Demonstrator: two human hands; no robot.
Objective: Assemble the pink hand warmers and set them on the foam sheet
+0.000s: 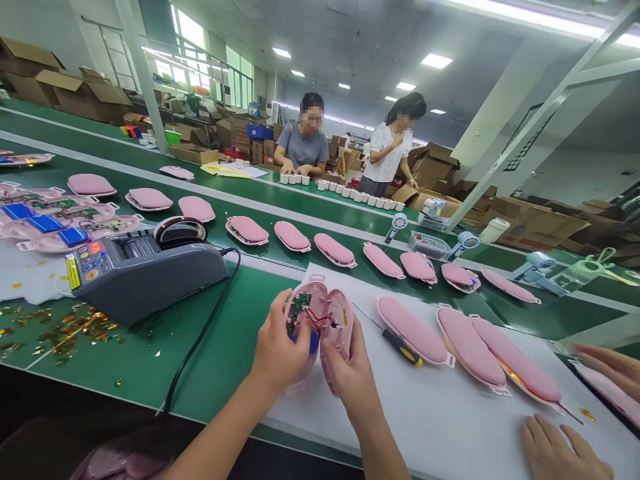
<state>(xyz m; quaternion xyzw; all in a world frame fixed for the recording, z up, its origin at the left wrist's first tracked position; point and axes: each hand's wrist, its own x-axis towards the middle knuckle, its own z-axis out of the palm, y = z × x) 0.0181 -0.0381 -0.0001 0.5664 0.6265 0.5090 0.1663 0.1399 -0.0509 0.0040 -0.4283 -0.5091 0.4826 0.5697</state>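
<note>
My left hand [277,350] grips the left half of an opened pink casing [306,313], which shows a green circuit board, a blue battery and red wires. My right hand [350,377] holds the other pink half-shell [339,327] beside it, hinged open like a book. Both halves are lifted just above a white mat [430,413]. A screwdriver [400,343] with a yellow-black handle lies on the mat right of my hands. Closed pink casings [413,330] lie in a row further right.
A grey tape dispenser [145,267] with a black cable stands at left on the green bench [210,347]. More pink casings [291,235] ride the conveyor belt. Another person's hands [565,450] rest at the lower right. Two people work at the far line.
</note>
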